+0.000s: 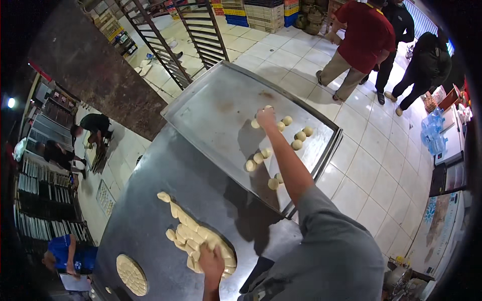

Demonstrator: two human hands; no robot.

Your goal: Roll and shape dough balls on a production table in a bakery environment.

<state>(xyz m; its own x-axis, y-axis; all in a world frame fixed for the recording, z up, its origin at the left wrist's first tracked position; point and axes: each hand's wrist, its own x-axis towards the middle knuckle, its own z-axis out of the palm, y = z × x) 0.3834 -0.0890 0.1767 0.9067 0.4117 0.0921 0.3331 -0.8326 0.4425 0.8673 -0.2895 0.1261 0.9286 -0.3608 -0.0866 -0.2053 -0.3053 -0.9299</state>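
Observation:
My right hand (266, 119) reaches over a metal baking tray (211, 108), its fingers closed around a dough ball (269, 107) that shows just past the fingertips. Other round dough balls (258, 158) sit on the tray in short rows and small groups beside and nearer than that hand. On the dark metal table, my left hand (212, 261) rests with curled fingers on the near end of a pile of cut, pale dough pieces (193, 236). The fingers grip at the dough there, partly hiding it. A strand of pieces trails from the pile's far end.
A flat, scored dough round (131, 275) lies at the table's near left. Beyond the tray stands a metal rack (203, 35). Several people stand on the tiled floor at the far right; others work at the left. Stacked crates (263, 15) line the back.

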